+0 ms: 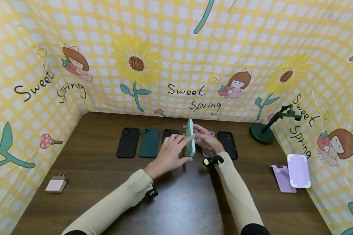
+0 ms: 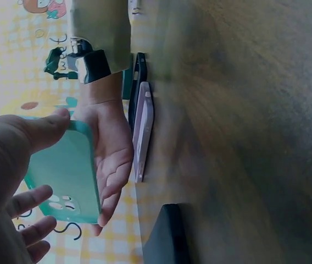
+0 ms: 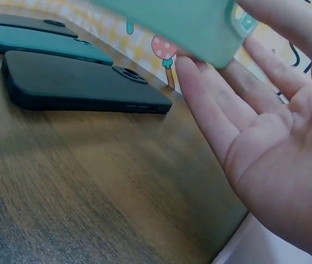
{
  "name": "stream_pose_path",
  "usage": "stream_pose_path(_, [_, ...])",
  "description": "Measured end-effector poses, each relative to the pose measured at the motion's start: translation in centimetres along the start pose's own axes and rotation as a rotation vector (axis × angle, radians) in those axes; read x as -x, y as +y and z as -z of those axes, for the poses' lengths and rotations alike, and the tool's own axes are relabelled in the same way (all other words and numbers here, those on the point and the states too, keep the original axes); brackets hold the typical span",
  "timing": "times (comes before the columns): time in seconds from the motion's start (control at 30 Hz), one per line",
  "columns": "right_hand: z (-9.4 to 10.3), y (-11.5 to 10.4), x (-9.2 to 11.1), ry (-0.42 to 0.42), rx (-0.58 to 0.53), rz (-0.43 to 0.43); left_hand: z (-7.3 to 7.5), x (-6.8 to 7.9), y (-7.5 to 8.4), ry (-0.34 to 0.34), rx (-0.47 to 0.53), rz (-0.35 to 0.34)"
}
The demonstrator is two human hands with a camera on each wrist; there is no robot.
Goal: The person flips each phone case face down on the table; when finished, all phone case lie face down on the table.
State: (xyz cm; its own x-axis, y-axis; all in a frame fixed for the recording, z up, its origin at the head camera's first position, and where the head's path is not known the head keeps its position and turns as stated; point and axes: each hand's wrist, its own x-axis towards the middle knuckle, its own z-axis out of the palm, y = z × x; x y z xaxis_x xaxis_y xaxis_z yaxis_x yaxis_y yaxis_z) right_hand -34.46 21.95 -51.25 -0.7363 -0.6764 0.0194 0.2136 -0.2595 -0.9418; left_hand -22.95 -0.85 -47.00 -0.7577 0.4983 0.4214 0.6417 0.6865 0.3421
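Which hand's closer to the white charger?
Left. The left hand is right of the charger and farther back; the right hand is farther right, across the mint case.

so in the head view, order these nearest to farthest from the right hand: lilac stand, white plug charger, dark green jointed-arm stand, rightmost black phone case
1. Rightmost black phone case, just beside the right hand
2. Dark green jointed-arm stand, back right
3. Lilac stand, right edge
4. White plug charger, far left
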Motion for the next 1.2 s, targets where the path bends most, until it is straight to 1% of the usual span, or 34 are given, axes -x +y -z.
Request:
stream_pose_path(0.13, [0.1, -0.1, -0.1, 0.032, 0.016, -0.012, -0.3, 0.1, 0.0, 0.023, 0.000, 0.009])
stream_pose_path(0.27, [0.2, -0.4, 0.0, 0.075, 0.067, -0.010, -0.7, 0.1, -0.1, 0.051, -0.018, 0.007])
stream_pose_path(0.4, [0.2, -0.9, 0.3, 0.134, 0.171, -0.007, -0.9, 0.3, -0.2, 0.089, -0.025, 0.011])
stream_pose_path(0.53, [0.1, -1.6, 0.3, 0.214, 0.287, -0.041, -1.2, 0.6, -0.3, 0.109, -0.031, 0.020])
stream_pose_path(0.7, [-0.1, -2.4, 0.2, 0.282, 0.460, -0.109, -1.7, 0.9, -0.8, 0.082, -0.070, 0.073])
stream_pose_path(0.8, [-0.2, -2.7, 0.2, 0.313, 0.567, -0.122, -1.9, 0.9, -1.0, 0.060, -0.084, 0.108])
stream_pose_path(0.87, [-0.3, -2.9, 0.2, 0.333, 0.618, -0.124, -1.9, 0.8, -1.0, 0.051, -0.092, 0.125])
stream_pose_path(1.03, [-0.4, -3.1, 0.2, 0.359, 0.720, -0.120, -2.3, 0.7, -1.2, 0.044, -0.132, 0.154])
stream_pose_path(1.2, [-0.3, -3.1, 0.2, 0.373, 0.791, -0.115, -2.8, 0.4, -1.2, 0.018, -0.139, 0.199])
